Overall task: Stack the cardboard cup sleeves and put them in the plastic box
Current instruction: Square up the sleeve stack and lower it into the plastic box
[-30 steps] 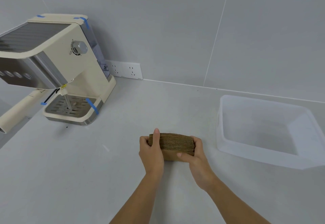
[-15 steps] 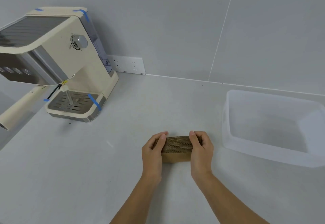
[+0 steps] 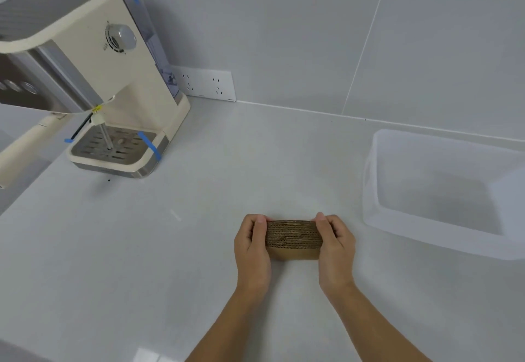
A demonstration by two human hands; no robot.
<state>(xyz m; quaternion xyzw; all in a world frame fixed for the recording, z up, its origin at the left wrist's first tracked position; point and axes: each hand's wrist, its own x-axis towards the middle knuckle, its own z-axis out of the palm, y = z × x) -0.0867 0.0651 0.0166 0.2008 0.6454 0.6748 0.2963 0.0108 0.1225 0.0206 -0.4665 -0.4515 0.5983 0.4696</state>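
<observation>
Head view: left hand (image 3: 251, 244) and right hand (image 3: 335, 241) squeezing sleeves (image 3: 294, 238) left of box (image 3: 369, 191); loose grip risks fanning.

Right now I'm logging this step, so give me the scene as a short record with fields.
sleeves: stack of cardboard cup sleeves, on edge on the counter
left hand: grips the stack's left end
right hand: grips the stack's right end
plastic box: to the right of the hands, nothing seen inside
coffee machine: far left, by the wall
stage: stacked, not yet in the box
</observation>
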